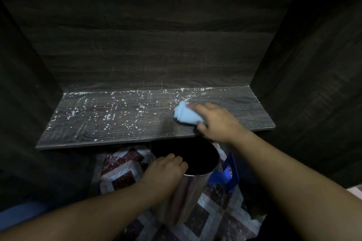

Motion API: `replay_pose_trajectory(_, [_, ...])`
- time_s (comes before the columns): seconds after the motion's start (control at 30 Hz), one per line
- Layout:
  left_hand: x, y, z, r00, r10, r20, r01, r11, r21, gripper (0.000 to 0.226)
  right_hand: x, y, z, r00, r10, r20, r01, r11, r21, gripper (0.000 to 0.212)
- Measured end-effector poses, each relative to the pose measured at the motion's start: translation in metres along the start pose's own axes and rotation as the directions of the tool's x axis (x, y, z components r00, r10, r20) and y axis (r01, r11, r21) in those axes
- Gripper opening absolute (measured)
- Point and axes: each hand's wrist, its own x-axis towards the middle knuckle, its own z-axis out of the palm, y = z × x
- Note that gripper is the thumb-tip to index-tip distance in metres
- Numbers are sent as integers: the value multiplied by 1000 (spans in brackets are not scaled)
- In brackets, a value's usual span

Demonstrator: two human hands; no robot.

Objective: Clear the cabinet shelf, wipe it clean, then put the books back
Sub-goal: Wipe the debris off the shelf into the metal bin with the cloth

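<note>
Crumbs (106, 116) are strewn over the cabinet shelf (244, 107); a blue cloth (185, 114) is gripped there by the right hand (215, 121), a steel bin (188, 197) by the left hand (166, 168).

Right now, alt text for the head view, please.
The right hand grips a folded light-blue cloth on the wooden shelf, strewn with white crumbs left of it. The left hand grips the rim of a metal bin below the shelf's front edge.

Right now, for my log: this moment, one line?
right hand: grips pale blue cloth on dark wooden shelf | left hand: holds metal bin
</note>
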Motion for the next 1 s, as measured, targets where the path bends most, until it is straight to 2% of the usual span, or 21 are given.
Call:
replay_pose_trajectory(0.07, [0, -1, -1, 1000, -3, 7, 3, 1000, -6, 6, 2, 21, -10, 975, 193, -106, -190, 981, 37, 56])
replay_pose_trajectory(0.13, [0, -2, 4, 1000, 13, 7, -13, 1000, -25, 20, 2, 46, -14, 908, 384, -165, -394, 918, -32, 49])
replay_pose_trajectory(0.17, [0, -3, 3, 1000, 5, -8, -5, 1000, -28, 19, 0, 59, -14, 866, 460, -196, -483, 870, -95, 45])
replay_pose_trajectory(0.23, [1, -3, 2, 1000, -12, -26, 11, 999, -35, 13, -5, 82, -12, 777, 552, -301, -620, 754, -217, 37])
replay_pose_trajectory(0.3, [3, -3, 2, 998, -28, -60, 26, 999, -33, 27, -11, 101, -12, 709, 579, -403, -699, 652, -293, 35])
replay_pose_trajectory(0.4, [7, -2, 4, 997, -22, -79, 21, 1000, -24, 25, -13, 121, -10, 720, 562, -408, -694, 560, -453, 50])
replay_pose_trajectory(0.5, [10, -1, 5, 998, -1, -68, -1, 999, -40, 16, -7, 127, 0, 730, 579, -364, -679, 553, -482, 56])
replay_pose_trajectory(0.53, [10, -1, 7, 997, 5, -73, -8, 999, -43, 7, -4, 128, 2, 721, 596, -352, -688, 562, -458, 56])
replay_pose_trajectory(0.63, [10, -3, 13, 1000, -10, -6, 9, 997, -76, 32, 9, 133, 4, 690, 668, -278, -719, 592, -364, 58])
replay_pose_trajectory(0.67, [9, -5, 16, 1000, -19, -17, 18, 997, -79, 33, 13, 132, 5, 681, 691, -243, -728, 602, -328, 59])
replay_pose_trajectory(0.77, [8, -5, 17, 997, -29, -72, 24, 998, -62, 3, 22, 129, 8, 660, 733, -163, -751, 645, -143, 63])
replay_pose_trajectory(0.83, [6, -5, 19, 998, -28, -62, 25, 998, -55, 9, 24, 127, 7, 650, 751, -117, -758, 652, -31, 66])
replay_pose_trajectory(0.87, [5, -6, 19, 998, -37, -50, 34, 998, -56, 3, 25, 127, 6, 649, 755, -95, -759, 651, -9, 68])
replay_pose_trajectory(1.0, [6, -6, 16, 1000, -11, 20, 12, 998, -56, 38, 28, 117, 7, 652, 757, -48, -757, 653, 13, 68])
